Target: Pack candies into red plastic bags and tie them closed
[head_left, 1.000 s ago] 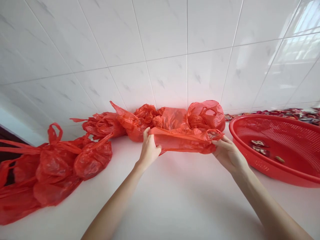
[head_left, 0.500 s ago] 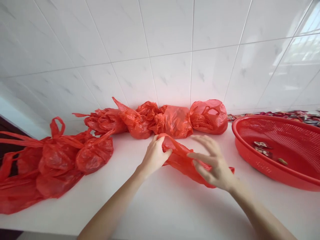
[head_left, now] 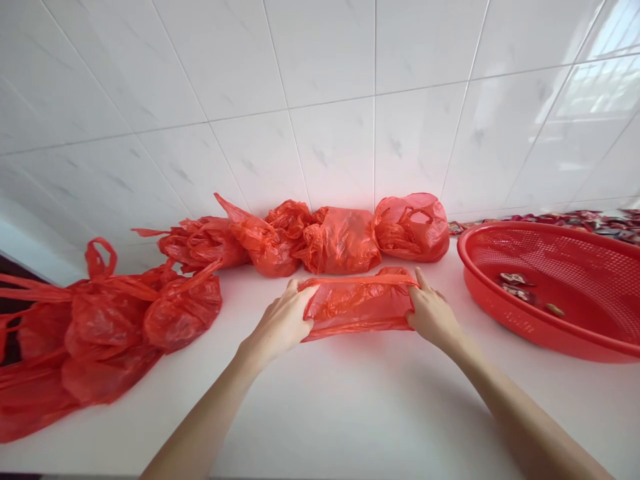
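A thin red plastic bag is stretched sideways above the white tabletop between my two hands. My left hand grips its left edge, with the fingers inside the mouth. At the other end, my right hand pinches the opposite edge. The mouth of the bag is spread apart and faces me. Behind it, close to the wall, a knotted red bag with something inside sits in a row with others like it.
On the right stands a red plastic basket with a few small packets in it. Many more packets lie behind it along the tiled wall. Several filled red bags are heaped at the left.
My right hand has come to the bag and taken hold of its right edge. The bag has gone from slack and slanted to pulled wide and level.
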A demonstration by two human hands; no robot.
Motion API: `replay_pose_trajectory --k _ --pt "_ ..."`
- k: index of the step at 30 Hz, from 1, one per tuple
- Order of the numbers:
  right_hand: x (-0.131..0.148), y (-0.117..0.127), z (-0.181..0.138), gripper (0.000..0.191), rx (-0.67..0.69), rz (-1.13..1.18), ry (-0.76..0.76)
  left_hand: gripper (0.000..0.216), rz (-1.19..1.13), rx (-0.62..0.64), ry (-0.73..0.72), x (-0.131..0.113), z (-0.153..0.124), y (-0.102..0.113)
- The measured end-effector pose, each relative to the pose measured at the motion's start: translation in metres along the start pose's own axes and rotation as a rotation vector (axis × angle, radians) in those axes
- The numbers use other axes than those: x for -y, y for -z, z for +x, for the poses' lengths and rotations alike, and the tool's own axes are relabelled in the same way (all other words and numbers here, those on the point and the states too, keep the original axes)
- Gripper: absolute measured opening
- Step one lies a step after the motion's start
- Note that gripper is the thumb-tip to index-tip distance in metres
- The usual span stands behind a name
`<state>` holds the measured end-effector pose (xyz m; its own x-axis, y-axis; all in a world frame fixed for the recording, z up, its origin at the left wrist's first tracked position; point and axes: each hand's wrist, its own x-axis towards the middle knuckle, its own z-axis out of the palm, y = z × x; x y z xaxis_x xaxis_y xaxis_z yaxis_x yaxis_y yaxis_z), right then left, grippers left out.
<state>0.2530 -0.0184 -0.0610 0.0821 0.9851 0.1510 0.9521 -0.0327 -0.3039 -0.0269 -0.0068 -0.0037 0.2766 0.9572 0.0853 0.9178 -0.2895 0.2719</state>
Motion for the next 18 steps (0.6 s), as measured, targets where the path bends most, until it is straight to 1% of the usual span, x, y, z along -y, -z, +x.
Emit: replay_pose_trajectory --k 1,2,4,6,7,8,9,10,11,12,13,14,16,18 --pt "0.002 0.001 0.001 0.035 -0.012 0.096 0.017 0.058 0.003 -0.057 -0.020 -0.001 0.000 -0.001" --pt "0.003 0.000 0.002 0.038 -0.026 0.176 0.030 0.054 0.005 -0.147 -0.057 -0.002 0.000 -0.003" --pt "0.006 -0.001 0.003 0.039 -0.065 0.312 0.050 0.043 0.003 -0.387 -0.173 -0.007 0.001 -0.007" --pt "0.008 -0.003 0.004 0.033 -0.105 0.407 0.063 0.031 -0.019 -0.606 -0.332 -0.013 0.001 -0.013" --pt "0.009 -0.004 0.005 0.029 -0.130 0.457 0.066 0.028 -0.040 -0.666 -0.432 -0.016 0.001 -0.015" --pt "0.009 -0.005 0.005 0.026 -0.153 0.501 0.066 0.027 -0.063 -0.673 -0.543 -0.019 0.000 -0.018" --pt "0.009 -0.005 0.005 0.024 -0.170 0.531 0.062 0.028 -0.080 -0.623 -0.659 -0.021 -0.001 -0.021" --pt "0.009 -0.006 0.004 0.024 -0.180 0.547 0.055 0.029 -0.088 -0.525 -0.766 -0.024 -0.002 -0.024" --pt "0.009 -0.006 0.004 0.025 -0.187 0.567 0.048 0.032 -0.083 -0.399 -0.846 -0.026 -0.003 -0.027" --pt "0.010 -0.006 0.004 0.026 -0.191 0.586 0.042 0.034 -0.072 -0.271 -0.888 -0.028 -0.004 -0.031" --pt "0.010 -0.005 0.003 0.028 -0.190 0.601 0.041 0.037 -0.060 -0.162 -0.885 -0.030 -0.004 -0.034" --pt "0.010 -0.005 0.003 0.030 -0.185 0.614 0.044 0.041 -0.054 -0.081 -0.849 -0.031 -0.004 -0.037" --pt "0.010 -0.005 0.002 0.034 -0.170 0.637 0.057 0.052 -0.068 0.020 -0.730 -0.032 0.000 -0.041" --pt "0.010 -0.005 0.003 0.037 -0.137 0.650 0.075 0.059 -0.082 0.080 -0.637 -0.031 0.006 -0.044"
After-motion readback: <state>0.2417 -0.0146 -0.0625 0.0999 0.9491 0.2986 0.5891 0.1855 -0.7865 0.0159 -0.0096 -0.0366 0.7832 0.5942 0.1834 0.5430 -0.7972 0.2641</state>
